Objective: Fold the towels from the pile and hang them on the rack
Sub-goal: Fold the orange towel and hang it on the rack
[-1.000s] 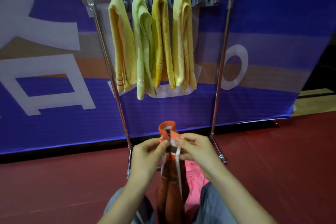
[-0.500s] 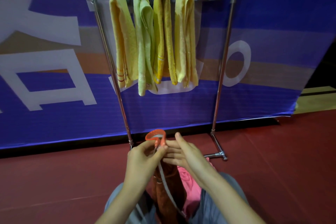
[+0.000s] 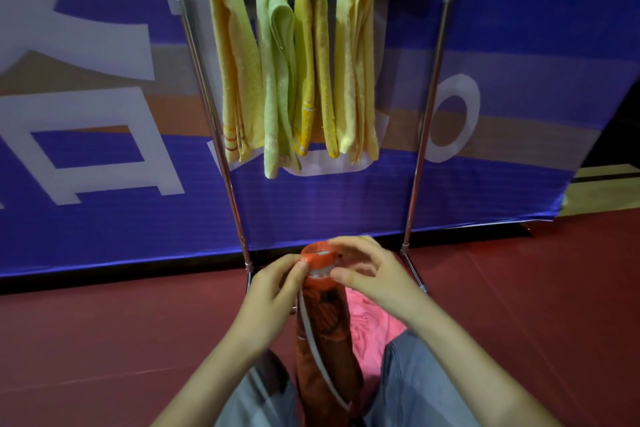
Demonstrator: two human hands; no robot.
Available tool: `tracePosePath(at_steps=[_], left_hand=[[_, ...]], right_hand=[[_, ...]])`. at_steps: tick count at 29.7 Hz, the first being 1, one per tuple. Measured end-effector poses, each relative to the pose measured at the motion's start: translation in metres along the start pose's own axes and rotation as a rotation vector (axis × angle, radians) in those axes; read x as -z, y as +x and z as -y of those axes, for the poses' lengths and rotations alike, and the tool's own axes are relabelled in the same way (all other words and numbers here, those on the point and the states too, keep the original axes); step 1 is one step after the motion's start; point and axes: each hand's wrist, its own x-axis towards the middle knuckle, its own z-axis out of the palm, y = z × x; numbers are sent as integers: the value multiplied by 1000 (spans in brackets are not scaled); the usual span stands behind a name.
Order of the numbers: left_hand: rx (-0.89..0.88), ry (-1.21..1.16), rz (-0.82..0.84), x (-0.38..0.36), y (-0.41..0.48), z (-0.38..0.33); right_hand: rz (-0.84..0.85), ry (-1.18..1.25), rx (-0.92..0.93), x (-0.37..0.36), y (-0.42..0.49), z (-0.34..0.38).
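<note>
Towel (image 3: pixel 323 329) between left hand (image 3: pixel 273 291), right hand (image 3: pixel 374 274)

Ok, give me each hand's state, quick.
Left hand: pinches the top of the folded dark-orange terry towel.
Right hand: grips the same towel's top.

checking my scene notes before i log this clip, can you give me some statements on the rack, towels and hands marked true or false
1. Four towels hang on the rack. True.
2. The second one from the left is the green towel. True.
3. The hands hold a blue towel. False: the left hand and right hand grip an orange towel at its top loop.
4. The pink towel hangs on the rack. False: it lies low by the person's legs.
</note>
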Motion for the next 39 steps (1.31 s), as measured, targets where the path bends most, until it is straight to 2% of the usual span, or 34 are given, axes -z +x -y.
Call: tracePosePath(at_steps=[2,7,11,13,17,22,25,32,37,39], left_hand=[[-12,-22,18,2,1,-2],[-16,-37,48,5,0,-8],[-5,23,11,16,2,-8],[7,74,-7,21,2,-4],[62,125,-108,25,3,13],[-13,247,-159,28,20,0],[-120,296,-210,41,46,-25],[-309,275,-376,74,75,-89],[-214,315,-290,69,73,-78],[-167,265,-299,66,68,-76]], right_hand=[[81,-131,34,5,4,0],[219,-351,-53,17,8,-11],[248,-507,-49,32,1,-33],[172,-506,-27,35,-6,-38],[-89,-577,37,46,-5,-47],[-165,-434,110,60,12,-16],[-267,-315,246,67,26,23],[-508,-297,619,72,40,114],[-465,-306,488,73,49,100],[-481,-312,513,74,42,98]])
